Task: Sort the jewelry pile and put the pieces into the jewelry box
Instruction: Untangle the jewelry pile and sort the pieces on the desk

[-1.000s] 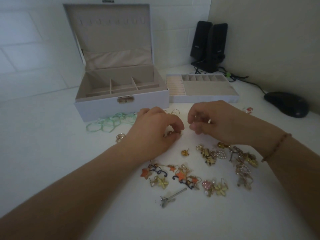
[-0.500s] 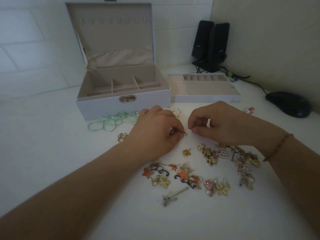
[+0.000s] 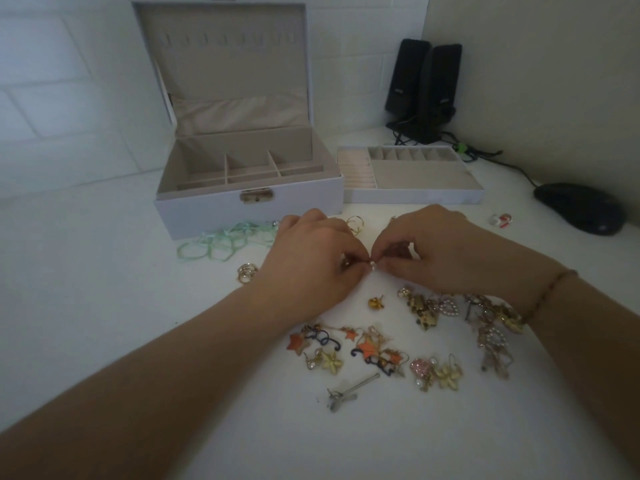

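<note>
Scattered gold, orange and pearl jewelry pile point(image 3: 398, 344) lies nearest, at 6 o'clock from the hands. Left hand point(image 3: 311, 261) and right hand point(image 3: 426, 251) both pinch one tiny pearl-tipped gold piece point(image 3: 372, 266) between them (fingertips nearly touching). Open white jewelry box point(image 3: 249, 206) sits at 11 o'clock, left hand nearer.

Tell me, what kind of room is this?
Probably a home desk in a corner. There are black computer speakers and a black mouse with cables on the white desktop, against a white tiled wall. An open jewelry box sits there too.
</note>
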`<state>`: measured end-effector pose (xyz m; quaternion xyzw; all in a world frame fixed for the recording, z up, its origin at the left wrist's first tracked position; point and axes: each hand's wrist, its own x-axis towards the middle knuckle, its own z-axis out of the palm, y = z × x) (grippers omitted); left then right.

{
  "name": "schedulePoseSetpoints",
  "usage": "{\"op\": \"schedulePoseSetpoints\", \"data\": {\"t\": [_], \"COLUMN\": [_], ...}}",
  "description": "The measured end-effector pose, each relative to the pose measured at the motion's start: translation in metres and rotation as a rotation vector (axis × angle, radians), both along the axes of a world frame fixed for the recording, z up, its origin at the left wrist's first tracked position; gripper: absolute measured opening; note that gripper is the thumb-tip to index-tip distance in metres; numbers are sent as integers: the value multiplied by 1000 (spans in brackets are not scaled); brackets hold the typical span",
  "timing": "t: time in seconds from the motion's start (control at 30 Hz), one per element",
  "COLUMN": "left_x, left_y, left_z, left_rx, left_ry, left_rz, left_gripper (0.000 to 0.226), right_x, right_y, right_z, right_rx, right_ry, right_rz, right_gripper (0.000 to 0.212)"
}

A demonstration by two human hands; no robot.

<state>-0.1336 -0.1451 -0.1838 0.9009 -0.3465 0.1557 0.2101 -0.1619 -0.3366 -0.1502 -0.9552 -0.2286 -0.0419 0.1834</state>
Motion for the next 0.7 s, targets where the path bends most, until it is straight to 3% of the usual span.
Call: {"op": "schedulePoseSetpoints", "data": {"t": [0.27, 0.5, 0.7], "left_x": [0, 2, 2], "left_y": [0, 0, 0], "left_z": [-1, -1, -2], "left_rx": [-4, -19, -12], "left_ry": [-1, 7, -17], "left_rz": [28, 6, 29], "left_gripper": [26, 12, 15], "right_x": [2, 1, 1], "right_y": [1, -6, 1], "right_z": [0, 4, 0], "right_rx": [-29, 43, 57], "right_ry": [4, 36, 2], "right_rz": [0, -30, -20], "right_gripper": [2, 10, 8]}}
